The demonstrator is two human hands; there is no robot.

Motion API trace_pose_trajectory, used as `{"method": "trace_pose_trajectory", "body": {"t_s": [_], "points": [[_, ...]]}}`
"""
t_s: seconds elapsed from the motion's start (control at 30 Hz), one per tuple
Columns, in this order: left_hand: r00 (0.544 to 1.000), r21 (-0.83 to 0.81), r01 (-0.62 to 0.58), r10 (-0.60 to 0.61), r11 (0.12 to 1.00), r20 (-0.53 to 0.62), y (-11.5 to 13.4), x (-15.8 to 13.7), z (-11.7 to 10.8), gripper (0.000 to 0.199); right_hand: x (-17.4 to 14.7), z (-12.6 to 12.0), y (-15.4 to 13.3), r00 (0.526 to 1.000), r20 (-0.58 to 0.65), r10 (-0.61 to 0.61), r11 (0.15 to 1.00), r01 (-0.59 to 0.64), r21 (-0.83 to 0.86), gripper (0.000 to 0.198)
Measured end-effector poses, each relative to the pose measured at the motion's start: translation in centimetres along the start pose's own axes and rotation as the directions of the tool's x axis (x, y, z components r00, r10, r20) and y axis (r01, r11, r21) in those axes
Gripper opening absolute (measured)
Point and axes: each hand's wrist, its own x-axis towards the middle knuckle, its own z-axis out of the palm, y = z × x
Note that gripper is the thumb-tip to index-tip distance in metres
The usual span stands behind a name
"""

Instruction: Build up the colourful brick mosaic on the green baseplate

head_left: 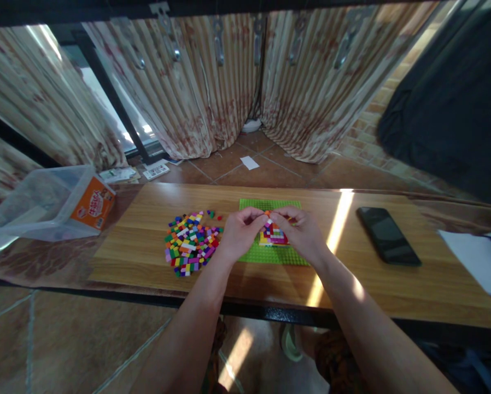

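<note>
Fingertips of both hands pinched together over a small multicoloured brick build [273,234], apparently on a tiny piece at its top edge — too small to make out, so whether either hand truly grips something cannot be told. Left hand [242,232] curled in from the left, right hand [302,234] from the right, thumbs and forefingers meeting just above the build's far side. Build seated on a bright green studded baseplate [270,204], directly beneath and slightly nearer than the fingertips; roughly square, layered in pink, white, orange and yellow, no clear long axis. Both hands about equally close to it.

Just left of the left hand, on the wooden tabletop [139,230], a loose heap of small coloured bricks [191,242] — nearer the left hand than the right, apart from the baseplate. Well to the right, a dark phone [388,235] lying face up, screen off, long axis running away from the viewer and slightly leftward. At the far right edge, white paper [475,257].

At far left, a clear plastic tub [40,202] tipped on its side, with an orange label [93,204] bearing printed characters too blurred to read. Beyond the table, tiled floor and striped curtains [196,93]. No other legible writing.
</note>
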Motion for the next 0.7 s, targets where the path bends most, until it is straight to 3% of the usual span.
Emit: {"method": "trace_pose_trajectory", "body": {"t_s": [0.17, 0.27, 0.4, 0.47, 0.57, 0.7], "points": [[0.999, 0.041, -0.039, 0.039, 0.998, 0.007, 0.3, -0.1, 0.0, 0.019, -0.2, 0.0, -0.6, 0.998, 0.019, 0.062, 0.991, -0.064, 0.12, 0.031], [0.997, 0.051, -0.076, 0.075, 0.996, 0.016, 0.7, -0.2, 0.0, 0.018, -0.2, 0.0, -0.7, 0.99, 0.089, 0.111, 0.961, -0.13, 0.246, 0.036], [0.996, 0.03, -0.082, 0.081, 0.996, 0.031, 0.7, -0.2, -0.2, 0.017, -0.1, -0.4, -0.3, 0.98, 0.102, 0.169, 0.927, -0.194, 0.322, 0.03], [0.998, 0.022, -0.062, 0.062, 0.998, 0.01, 0.6, -0.1, -0.3, 0.018, 0.0, -0.7, 0.2, 0.987, 0.014, 0.163, 0.955, -0.161, 0.247, 0.025], [0.996, 0.015, -0.01, 0.011, 1.0, -0.085, 0.2, 0.2, -0.6, 0.02, 0.1, -1.3, 1.0, 0.991, -0.116, 0.069, 0.998, -0.069, 0.004, 0.019], [0.975, 0.011, 0.06, -0.056, 0.998, -0.213, -0.4, 0.7, -1.0, 0.022, 0.1, -1.2, 1.8, 0.99, -0.121, -0.073, 0.974, 0.045, -0.222, 0.016]]}}
